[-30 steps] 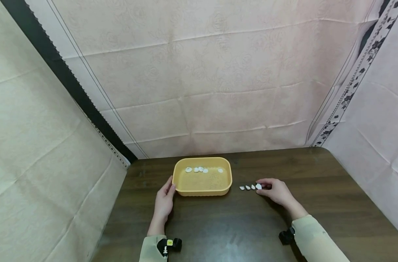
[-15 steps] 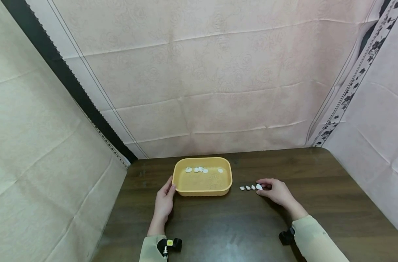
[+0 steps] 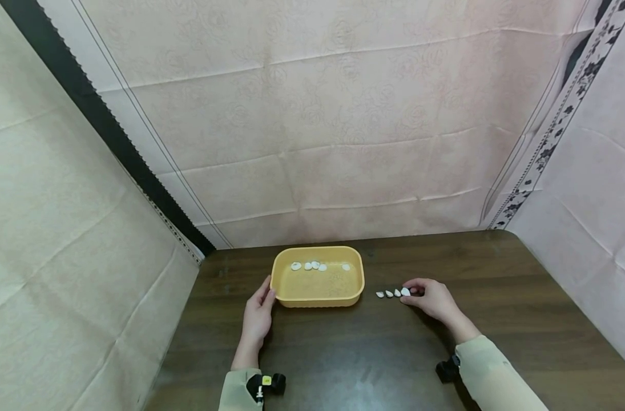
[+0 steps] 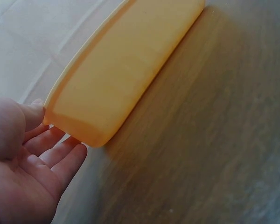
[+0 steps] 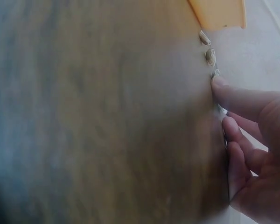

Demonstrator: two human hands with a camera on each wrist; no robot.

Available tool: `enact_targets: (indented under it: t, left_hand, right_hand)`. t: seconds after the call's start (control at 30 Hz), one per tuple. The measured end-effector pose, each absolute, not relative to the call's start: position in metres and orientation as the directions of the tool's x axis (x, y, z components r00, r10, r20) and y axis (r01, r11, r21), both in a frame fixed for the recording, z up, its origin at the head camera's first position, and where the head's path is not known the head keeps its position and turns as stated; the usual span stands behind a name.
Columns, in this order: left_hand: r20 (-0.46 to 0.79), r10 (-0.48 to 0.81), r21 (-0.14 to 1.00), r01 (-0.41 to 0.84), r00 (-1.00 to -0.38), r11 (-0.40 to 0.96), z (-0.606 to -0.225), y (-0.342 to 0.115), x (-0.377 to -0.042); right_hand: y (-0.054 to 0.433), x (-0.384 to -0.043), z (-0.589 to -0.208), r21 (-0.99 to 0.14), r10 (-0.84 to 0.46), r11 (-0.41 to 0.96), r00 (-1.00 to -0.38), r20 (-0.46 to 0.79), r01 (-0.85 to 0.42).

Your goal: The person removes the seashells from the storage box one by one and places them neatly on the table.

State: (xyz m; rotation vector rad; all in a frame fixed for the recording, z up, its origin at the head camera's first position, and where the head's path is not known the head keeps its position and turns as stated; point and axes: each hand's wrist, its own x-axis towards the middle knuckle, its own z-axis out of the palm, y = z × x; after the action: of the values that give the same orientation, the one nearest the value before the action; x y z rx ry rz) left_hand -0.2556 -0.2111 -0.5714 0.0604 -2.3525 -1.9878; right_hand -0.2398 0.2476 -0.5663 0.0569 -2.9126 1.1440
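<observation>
Head view: the yellow tray [image 3: 312, 287] stands on the table [image 3: 333, 354], below the centre of the frame. The left hand [image 3: 258, 317] grips its left end; the left wrist view shows the thumb at the rim and the fingers against the outer wall. Five white pieces [image 3: 315, 265] lie inside, four towards the left, one towards the right. In the lower right, the right hand [image 3: 435, 299] pinches the largest shell-like piece [image 3: 406, 291], at the right end of a row beside three smaller ones [image 3: 389, 294].
</observation>
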Motion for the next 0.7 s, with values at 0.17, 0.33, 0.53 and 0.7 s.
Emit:
enact_targets:
  t: [0.17,0.33,0.53,0.7]
  left_hand:
    - [0.021,-0.064,0.986,0.010,-0.998,0.167,-0.5713,-0.2114,-0.2559]
    - [0.023,-0.060,0.986,0.012,-0.998,0.169,-0.5711,-0.2115,-0.2563]
    - [0.017,-0.058,0.985,0.007,-0.998,0.170,-0.5706,-0.2117,-0.2565]
    - [0.018,-0.061,0.985,0.007,-0.998,0.175,-0.5705,-0.2121,-0.2556]
  right_hand:
    - [0.2467,-0.2399,-0.5655,-0.679,-0.024,0.734,-1.000,0.017,-0.029]
    - [0.2468,-0.2393,-0.5649,-0.682,-0.024,0.730,-0.999,0.025,-0.035]
    - [0.2481,-0.2392,-0.5656,-0.686,-0.030,0.726,-0.999,0.025,-0.039]
    - [0.2487,-0.2391,-0.5669,-0.685,-0.040,0.727,-0.999,0.025,-0.046]
